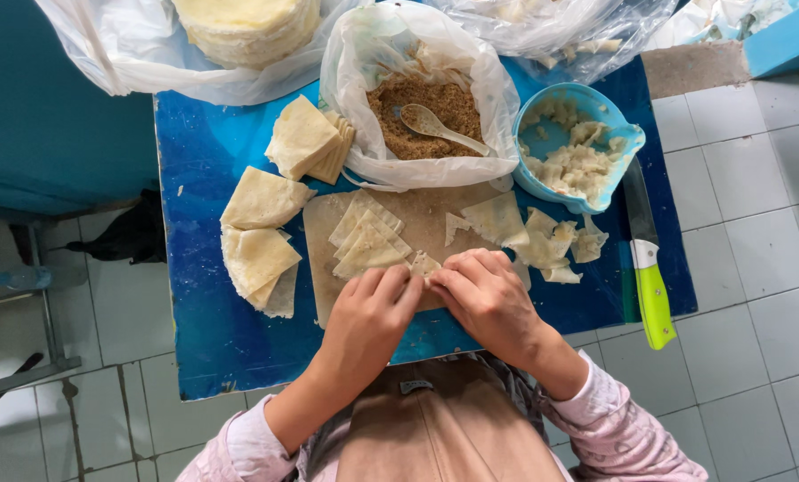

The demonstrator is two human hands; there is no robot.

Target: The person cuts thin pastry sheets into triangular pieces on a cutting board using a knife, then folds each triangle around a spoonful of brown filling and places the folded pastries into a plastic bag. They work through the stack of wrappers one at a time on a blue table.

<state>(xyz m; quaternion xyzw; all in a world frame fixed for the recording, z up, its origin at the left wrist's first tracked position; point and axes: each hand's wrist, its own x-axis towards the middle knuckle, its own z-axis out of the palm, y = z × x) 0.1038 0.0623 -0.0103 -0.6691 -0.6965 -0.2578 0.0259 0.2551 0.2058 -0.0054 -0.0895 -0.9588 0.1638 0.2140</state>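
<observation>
My left hand (371, 314) and my right hand (487, 299) meet over the front of a pale wooden cutting board (422, 220). Together their fingertips pinch a small folded piece of thin dough (424, 263). Just beyond the hands, a few folded triangular dough pieces (366, 239) lie on the board. Behind the board stands a plastic bag of brown crumbly filling (435, 112) with a pale spoon (431, 125) resting in it.
A blue bowl (618, 138) of dough scraps stands at the right, with loose scraps (551, 245) beside it. A knife with a green handle (652, 299) lies at the blue table's right edge. Folded dough sheets (261, 232) and a stack of squares (310, 138) lie at the left. A round wrapper stack (248, 27) sits in a bag.
</observation>
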